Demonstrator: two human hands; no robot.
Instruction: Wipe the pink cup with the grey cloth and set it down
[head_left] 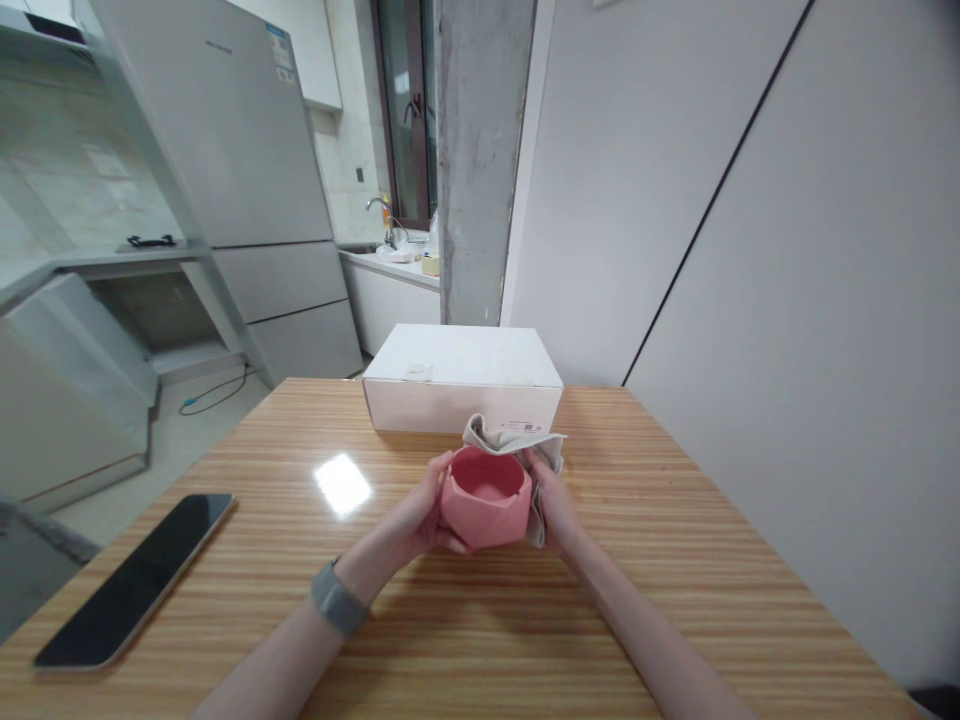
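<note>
A pink faceted pot (487, 515), open at the top, is held above the table in front of me, tilted slightly so that its inside shows. My left hand (433, 515) grips its left side, thumb near the rim and fingers curled under. A grey-beige cloth (517, 440) drapes behind the pot's rim and down its right side. With the fingers closed around that cloth, my right hand (553, 500) presses it against the pot's right wall. Some fingertips of both hands are hidden behind the pot and cloth.
A white cardboard box (465, 385) lies at the table's far edge, just beyond the pot. On the left of the wood-grain table (637, 580) rests a black-screened phone (139, 580). A pale wall (750, 250) runs along the right; a fridge (255, 150) stands beyond the table.
</note>
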